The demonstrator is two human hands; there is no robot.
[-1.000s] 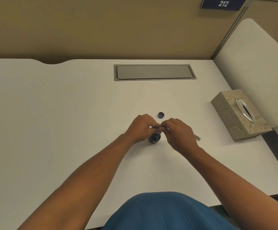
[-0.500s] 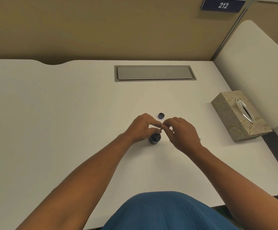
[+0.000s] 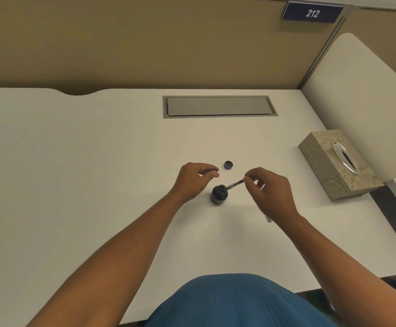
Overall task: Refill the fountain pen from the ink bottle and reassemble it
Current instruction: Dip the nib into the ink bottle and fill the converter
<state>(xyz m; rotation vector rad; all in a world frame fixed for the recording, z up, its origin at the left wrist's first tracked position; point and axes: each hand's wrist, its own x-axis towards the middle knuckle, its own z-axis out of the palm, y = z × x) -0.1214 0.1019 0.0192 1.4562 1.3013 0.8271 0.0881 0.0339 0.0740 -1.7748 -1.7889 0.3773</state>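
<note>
A wide white surface (image 3: 97,185) is seen from above, and the things of the task are gathered near its middle, just in front of the person. The ink bottle (image 3: 219,194) is standing upright and open between the two forearms, and its cap (image 3: 228,164) is laid apart from it, a little farther from the person. A tissue box (image 3: 338,164) is placed well to the right and takes no part. The left hand (image 3: 193,179) is held just beside the bottle on its left, not touching it as far as can be seen; its fingers are curled with the thumb near the forefinger, and nothing can be made out between them. The right hand (image 3: 270,190) is held to the right of the bottle and is closed in a pinch on the upper end of the pen section (image 3: 233,185). The long axis of this thin part is tilted: it runs from the right fingertips (image 3: 246,178) down and to the left, and its lower end is at the mouth of the bottle; whether the tip is already in the ink cannot be told. A small pale piece (image 3: 269,218), perhaps the barrel, is partly hidden behind the right wrist. The filling step is judged to be in hand, so the coming move probably depends on the tilted axis being kept in line with the narrow mouth, while the nearer left hand could be used to steady the bottle.
</note>
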